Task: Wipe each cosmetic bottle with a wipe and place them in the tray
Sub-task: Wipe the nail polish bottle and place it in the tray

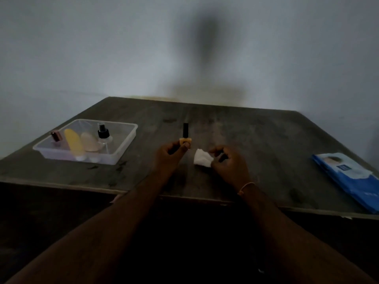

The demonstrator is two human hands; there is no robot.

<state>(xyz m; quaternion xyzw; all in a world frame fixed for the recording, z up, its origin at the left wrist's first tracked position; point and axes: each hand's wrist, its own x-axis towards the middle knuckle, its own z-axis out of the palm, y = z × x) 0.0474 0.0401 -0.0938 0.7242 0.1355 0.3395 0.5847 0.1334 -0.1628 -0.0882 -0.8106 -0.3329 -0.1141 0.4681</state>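
My left hand [171,153] holds a small orange nail-polish bottle [185,137] upright by its base, its black cap pointing up. Just to the right, my right hand [227,162] pinches a crumpled white wipe [202,160]; wipe and bottle are apart. A clear plastic tray [123,149] sits at the table's left. In the tray lie a pink bottle [57,136], a yellow tube [73,142], a pale peach tube [90,142] and a clear spray bottle with a black pump [103,134].
A blue pack of wipes [348,177] lies at the table's right edge. The dark wooden table [266,144] stands against a pale wall, its near edge just under my forearms. The scene is dim.
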